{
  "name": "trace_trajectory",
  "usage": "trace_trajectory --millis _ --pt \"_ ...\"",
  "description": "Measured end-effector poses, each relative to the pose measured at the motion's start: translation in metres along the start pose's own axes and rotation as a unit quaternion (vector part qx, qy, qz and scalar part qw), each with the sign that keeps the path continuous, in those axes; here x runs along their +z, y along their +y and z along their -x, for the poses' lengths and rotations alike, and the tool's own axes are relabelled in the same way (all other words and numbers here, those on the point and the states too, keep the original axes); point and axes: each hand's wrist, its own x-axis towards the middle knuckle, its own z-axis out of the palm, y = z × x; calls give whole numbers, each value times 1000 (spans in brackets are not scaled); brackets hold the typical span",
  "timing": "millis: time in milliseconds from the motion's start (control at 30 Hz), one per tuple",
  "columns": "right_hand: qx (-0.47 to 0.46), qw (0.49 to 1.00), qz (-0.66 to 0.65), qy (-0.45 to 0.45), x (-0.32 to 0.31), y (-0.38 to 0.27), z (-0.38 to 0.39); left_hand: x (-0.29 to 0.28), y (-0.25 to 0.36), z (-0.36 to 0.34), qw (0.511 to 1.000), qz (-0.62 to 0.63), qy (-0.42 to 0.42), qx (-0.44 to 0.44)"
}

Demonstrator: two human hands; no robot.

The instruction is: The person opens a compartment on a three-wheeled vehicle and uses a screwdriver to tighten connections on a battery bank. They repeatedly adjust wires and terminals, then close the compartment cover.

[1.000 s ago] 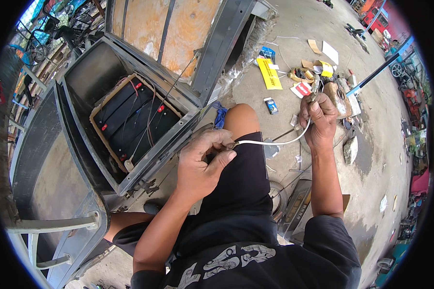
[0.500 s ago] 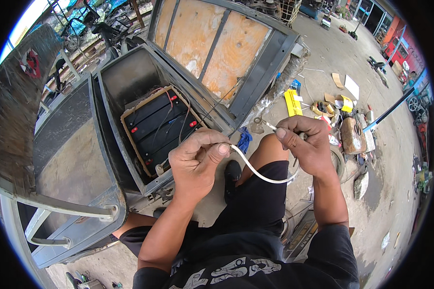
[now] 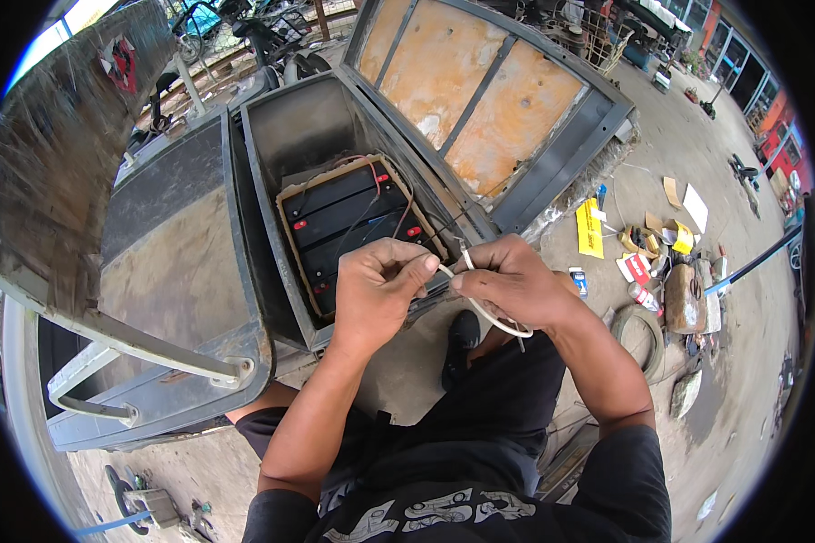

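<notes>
White cable [image 3: 493,321] bows between the two hands, just in front of an open metal box. At far left, outdoors on a concrete floor [image 3: 385,380], a scuffed panel stands upright with a red-and-white mark on it. A pale curved armrest [image 3: 172,362] crosses in front of a worn seat [image 3: 167,249], part dark, part tan. Right of the seat stands the dark metal box [image 3: 321,127], holding black batteries [image 3: 340,215] with red terminals and thin wires lying over them. The left hand [image 3: 376,285] pinches the cable between thumb and fingers, nearly closed, and blocks the box's near corner. A lid [image 3: 466,81] with stained plywood inside tilts open beyond the box. The right hand [image 3: 516,281] curls tight around the cable, hiding part of it, while a short end pokes up above its fingers. Pale lettering runs across the wearer's black shirt [image 3: 480,525]. Farther right on the floor lie a yellow packet [image 3: 589,231] with dark print, a small blue printed box [image 3: 578,282], a red-and-white labelled packet [image 3: 634,268], a tyre [image 3: 640,342] and a brown block [image 3: 685,303].
</notes>
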Motion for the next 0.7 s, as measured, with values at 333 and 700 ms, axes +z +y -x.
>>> trace_trajectory --millis 333,700 --pt "142 925 -343 -88 1 5 -12 -6 -5 1 997 70 41 0" --pt "140 930 -333 -71 11 7 -20 -17 -18 1 995 73 66 9"
